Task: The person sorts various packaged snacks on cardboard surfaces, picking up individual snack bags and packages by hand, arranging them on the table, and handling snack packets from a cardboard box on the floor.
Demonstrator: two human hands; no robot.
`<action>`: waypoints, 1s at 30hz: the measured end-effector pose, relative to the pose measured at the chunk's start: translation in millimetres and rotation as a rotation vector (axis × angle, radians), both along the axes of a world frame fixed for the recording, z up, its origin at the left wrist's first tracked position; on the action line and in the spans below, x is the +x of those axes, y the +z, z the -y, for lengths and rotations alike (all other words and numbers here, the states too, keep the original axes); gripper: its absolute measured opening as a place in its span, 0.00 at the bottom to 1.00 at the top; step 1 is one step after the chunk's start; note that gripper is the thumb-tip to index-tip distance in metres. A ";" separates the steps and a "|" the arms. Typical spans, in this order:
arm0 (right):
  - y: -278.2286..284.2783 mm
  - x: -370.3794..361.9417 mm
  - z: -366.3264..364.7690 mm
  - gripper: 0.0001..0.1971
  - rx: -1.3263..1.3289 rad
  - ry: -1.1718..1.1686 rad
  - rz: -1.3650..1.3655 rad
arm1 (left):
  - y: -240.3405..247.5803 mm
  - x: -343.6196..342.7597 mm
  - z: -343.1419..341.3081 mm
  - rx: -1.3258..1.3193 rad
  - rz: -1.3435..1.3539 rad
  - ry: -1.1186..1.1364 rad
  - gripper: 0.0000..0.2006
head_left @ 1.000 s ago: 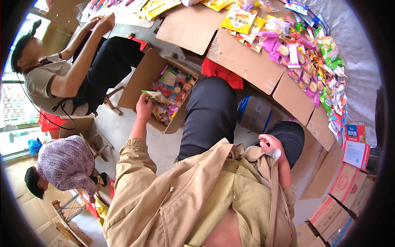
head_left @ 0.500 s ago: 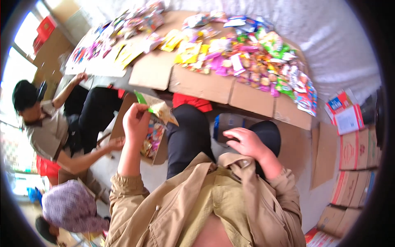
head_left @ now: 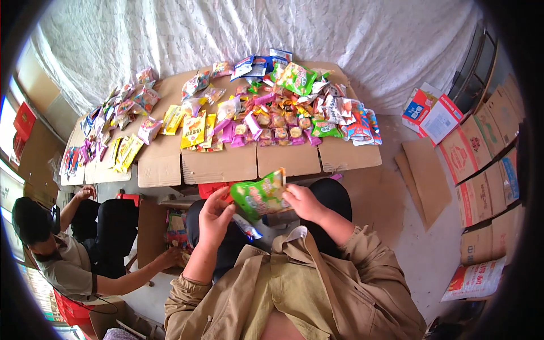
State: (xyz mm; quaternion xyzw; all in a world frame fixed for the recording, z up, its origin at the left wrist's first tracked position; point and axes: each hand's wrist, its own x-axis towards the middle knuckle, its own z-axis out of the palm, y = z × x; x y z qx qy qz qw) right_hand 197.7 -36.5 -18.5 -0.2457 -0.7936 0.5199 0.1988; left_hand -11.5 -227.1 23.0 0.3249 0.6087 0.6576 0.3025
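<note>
My left hand (head_left: 214, 218) and right hand (head_left: 302, 202) both pinch a glossy green snack packet (head_left: 259, 195), fingers curled round its crinkled edges.

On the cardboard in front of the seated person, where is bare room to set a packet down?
Bare cardboard runs along the near edge, below the pink packets, and between the yellow packets and the left-hand pile. The middle and far right are crowded. Both hands hold a green packet.
</note>
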 end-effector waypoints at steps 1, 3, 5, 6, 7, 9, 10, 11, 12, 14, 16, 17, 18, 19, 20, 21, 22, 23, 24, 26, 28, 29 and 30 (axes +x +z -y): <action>-23.4 9.3 -13.5 0.13 -0.026 -0.041 -0.032 | -3.5 -8.0 1.0 -0.025 0.113 -0.022 0.18; -33.7 23.2 -36.1 0.11 0.022 0.016 0.177 | -31.2 -23.7 4.9 0.049 0.281 0.093 0.11; -35.9 31.4 -60.8 0.11 0.219 0.094 0.345 | -69.7 -47.2 16.5 0.082 0.401 0.081 0.08; -10.3 24.9 -66.4 0.11 0.053 0.100 0.382 | -82.9 -56.0 23.4 0.084 0.400 0.085 0.08; -17.9 26.9 -85.6 0.10 -0.010 0.065 0.308 | -89.4 -61.7 23.9 0.133 0.457 0.076 0.08; -17.3 17.1 -133.8 0.07 -0.022 -0.020 0.046 | -94.1 -65.0 18.9 0.179 0.513 0.064 0.10; 0.9 4.4 -153.7 0.05 -0.123 -0.146 -0.145 | -93.3 -65.0 16.0 0.167 0.531 0.051 0.11; 27.0 -12.6 -170.9 0.10 -0.246 -0.263 -0.299 | -93.7 -65.0 15.8 0.157 0.547 0.049 0.12; 72.6 -33.9 -166.7 0.19 -0.448 -0.285 -0.567 | -95.1 -64.7 19.9 0.148 0.523 0.038 0.13; 98.5 -52.5 -176.5 0.23 -0.386 -0.345 -0.677 | -100.0 -66.2 19.1 0.151 0.529 0.027 0.14; 97.1 -68.5 -171.8 0.24 -0.329 -0.236 -0.602 | -98.1 -67.1 16.7 0.146 0.527 0.010 0.16; 78.4 -74.9 -163.9 0.25 -0.300 -0.119 -0.513 | -96.4 -67.4 16.2 0.147 0.526 0.011 0.16; 58.1 -80.5 -146.2 0.25 -0.312 -0.002 -0.445 | -95.8 -67.0 14.6 0.137 0.525 0.021 0.17; 35.2 -84.6 -123.2 0.25 -0.325 0.117 -0.377 | -95.7 -66.4 13.0 0.127 0.523 0.033 0.18; 8.0 -87.9 -97.8 0.26 -0.282 0.225 -0.263 | -96.1 -66.3 14.7 0.123 0.523 0.046 0.18; -13.5 -87.1 -72.8 0.28 -0.236 0.325 -0.147 | -97.8 -66.9 14.4 0.122 0.556 0.028 0.20; -8.7 -85.6 -47.0 0.31 -0.162 0.399 -0.027 | -97.8 -68.0 16.6 0.119 0.587 0.016 0.22; -1.9 -83.1 -23.1 0.34 -0.085 0.466 0.093 | -97.6 -68.7 18.3 0.113 0.591 0.021 0.22; -13.1 -84.7 -6.0 0.37 0.000 0.490 0.046 | -95.9 -69.4 18.3 0.087 0.565 0.006 0.23; -31.2 -91.5 18.3 0.41 0.012 0.519 -0.025 | -104.2 -74.2 19.7 0.070 0.533 -0.051 0.25; -34.4 -94.2 25.0 0.35 0.168 0.553 0.072 | -117.8 -84.8 19.7 0.074 0.478 -0.104 0.25; -30.7 -96.6 25.6 0.31 0.237 0.603 0.132 | -123.4 -87.0 24.0 0.081 0.427 -0.151 0.25; -26.7 -102.2 21.6 0.22 0.170 0.608 0.216 | -134.4 -92.6 21.3 0.131 0.508 -0.194 0.25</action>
